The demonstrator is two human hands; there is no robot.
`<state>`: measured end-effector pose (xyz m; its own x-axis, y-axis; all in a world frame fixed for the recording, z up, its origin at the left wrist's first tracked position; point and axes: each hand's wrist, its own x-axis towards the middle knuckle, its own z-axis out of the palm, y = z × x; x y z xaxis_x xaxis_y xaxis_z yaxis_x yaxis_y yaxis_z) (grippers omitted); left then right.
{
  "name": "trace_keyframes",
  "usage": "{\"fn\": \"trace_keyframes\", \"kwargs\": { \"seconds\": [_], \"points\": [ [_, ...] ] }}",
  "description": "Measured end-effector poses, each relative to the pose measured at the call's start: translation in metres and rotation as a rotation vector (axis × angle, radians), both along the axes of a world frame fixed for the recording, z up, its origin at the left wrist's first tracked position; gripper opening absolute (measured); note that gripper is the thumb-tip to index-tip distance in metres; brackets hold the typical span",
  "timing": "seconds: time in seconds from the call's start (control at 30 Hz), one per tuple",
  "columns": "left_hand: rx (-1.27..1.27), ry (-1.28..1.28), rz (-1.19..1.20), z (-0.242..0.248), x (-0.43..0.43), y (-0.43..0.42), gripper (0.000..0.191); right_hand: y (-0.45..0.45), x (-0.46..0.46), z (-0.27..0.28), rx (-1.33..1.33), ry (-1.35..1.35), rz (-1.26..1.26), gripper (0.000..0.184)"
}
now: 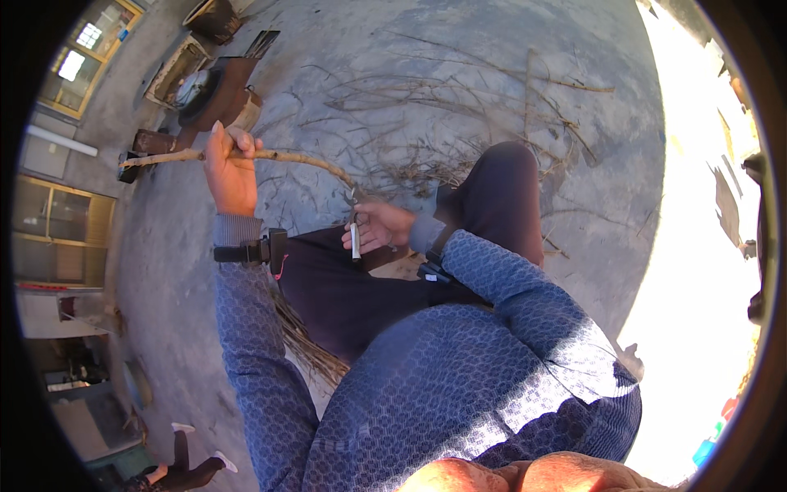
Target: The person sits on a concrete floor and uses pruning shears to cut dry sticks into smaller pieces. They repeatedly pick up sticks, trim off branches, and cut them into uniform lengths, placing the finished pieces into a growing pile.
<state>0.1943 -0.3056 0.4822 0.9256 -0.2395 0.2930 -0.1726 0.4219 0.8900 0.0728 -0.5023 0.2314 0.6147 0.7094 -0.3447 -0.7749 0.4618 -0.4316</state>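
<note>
My left hand is raised at the left, its fingers around a long, bare, slightly curved branch. The branch runs from the left side to a spot just above my right hand. That hand holds pruning shears with a pale handle, palm turned up and fingers loosely bent. The metal jaws are at the right end of the branch; whether they touch the wood or only stand beside it, I cannot tell. Both hands are over my bent legs, which wear dark trousers.
Loose twigs lie scattered on the concrete floor beyond my legs. A bundle of thin sticks rests beside my thigh. Containers stand along the wall at upper left. Another person is at lower left. Bright sunlight covers the right side.
</note>
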Motion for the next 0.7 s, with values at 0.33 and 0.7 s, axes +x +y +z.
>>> {"fn": "trace_keyframes", "kwargs": {
  "seconds": [0.33,0.7],
  "points": [
    [-0.051,0.041,-0.014,-0.004,0.0,0.012,0.042,0.005,0.013,-0.013,0.137,0.061,-0.191,0.066],
    [-0.077,0.085,-0.044,-0.007,-0.009,0.038,0.039,0.036,-0.001,-0.031,0.157,0.151,-0.263,0.042]
  ]
}}
